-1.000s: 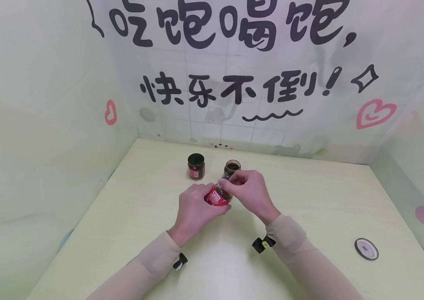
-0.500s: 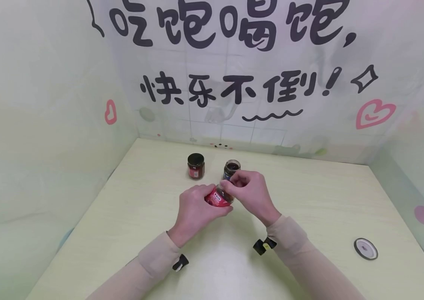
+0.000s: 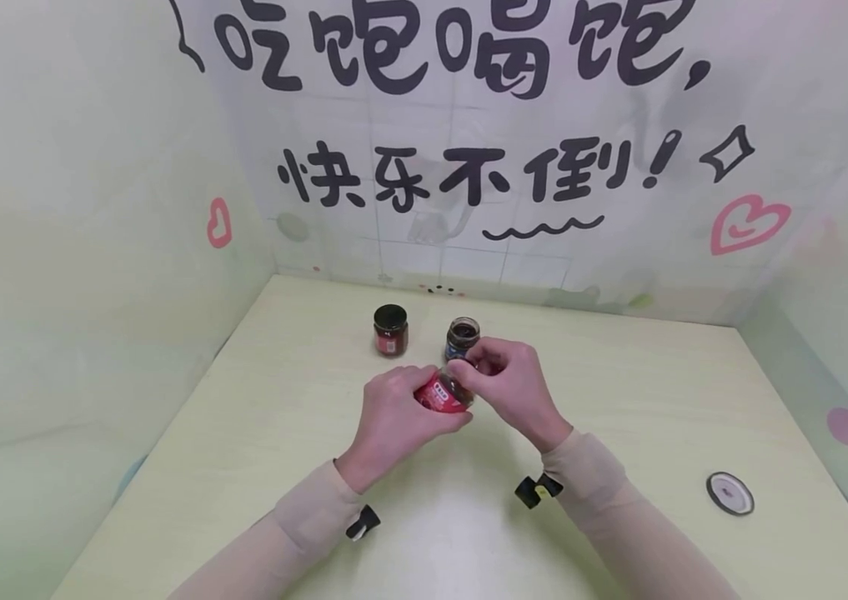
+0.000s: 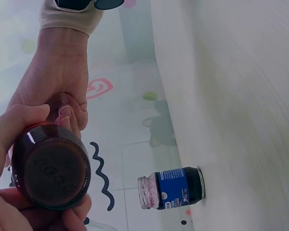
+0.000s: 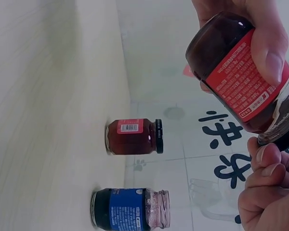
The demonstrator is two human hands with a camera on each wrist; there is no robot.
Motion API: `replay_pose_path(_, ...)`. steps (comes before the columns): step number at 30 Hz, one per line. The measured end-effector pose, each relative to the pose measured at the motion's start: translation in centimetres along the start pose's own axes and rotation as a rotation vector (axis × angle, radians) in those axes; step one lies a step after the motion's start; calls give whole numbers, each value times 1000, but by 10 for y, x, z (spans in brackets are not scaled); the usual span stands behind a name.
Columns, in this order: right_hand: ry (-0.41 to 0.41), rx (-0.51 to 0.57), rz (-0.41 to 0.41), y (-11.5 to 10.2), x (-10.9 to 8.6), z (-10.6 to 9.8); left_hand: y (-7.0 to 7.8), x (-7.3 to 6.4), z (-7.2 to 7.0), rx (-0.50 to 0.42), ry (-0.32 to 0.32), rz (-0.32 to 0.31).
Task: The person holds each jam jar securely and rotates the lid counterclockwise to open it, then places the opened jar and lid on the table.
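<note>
My left hand (image 3: 397,412) wraps round a glass jar (image 3: 444,395) with a red label and dark contents, held tilted over the table with its mouth end toward the right hand. The jar's dark base (image 4: 53,173) faces the left wrist camera. At the other end, my right hand (image 3: 517,385) has its fingers curled, with thumb and fingertips pinching the edge of a black lid (image 5: 286,139) at the jar's neck. Brownish residue shows through the clear glass beside that lid. Part of the lid is cut off by the right wrist view's edge.
Just behind the hands stands an uncapped jar (image 3: 459,345) with a blue label. Left of it is a capped jar (image 3: 390,333) with a red label and black lid. A loose lid (image 3: 730,493) lies white side up on the table's right. Printed walls (image 3: 469,267) enclose the table.
Both hands have shifted slightly to the right together with the tilted jar. The right hand keeps its fingers at the lid. The standing jars and loose lid stay in place.
</note>
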State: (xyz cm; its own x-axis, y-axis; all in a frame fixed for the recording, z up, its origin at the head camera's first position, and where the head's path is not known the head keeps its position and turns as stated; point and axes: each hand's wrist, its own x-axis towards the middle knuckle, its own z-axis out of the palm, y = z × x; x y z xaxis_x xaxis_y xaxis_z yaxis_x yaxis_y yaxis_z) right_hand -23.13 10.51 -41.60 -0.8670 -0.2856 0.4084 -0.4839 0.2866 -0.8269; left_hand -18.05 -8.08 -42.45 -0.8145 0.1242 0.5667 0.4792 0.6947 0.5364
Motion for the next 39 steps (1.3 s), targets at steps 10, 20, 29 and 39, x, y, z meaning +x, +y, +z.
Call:
replay_pose_path(10,-35,-171,32,0,1,0,1,-3,2,-56,-105,-165)
replay_pose_path(20,-149,-335,167,-17,2,-6,-6,-9,6,-30,-83,-195)
replay_pose_path(29,-189,-288,201,-20,1,-10,-7,-9,6,1,-89,-147)
replay_pose_path(39,-219,-232,197,-21,0,-12,-5,-9,5,9,-80,-121)
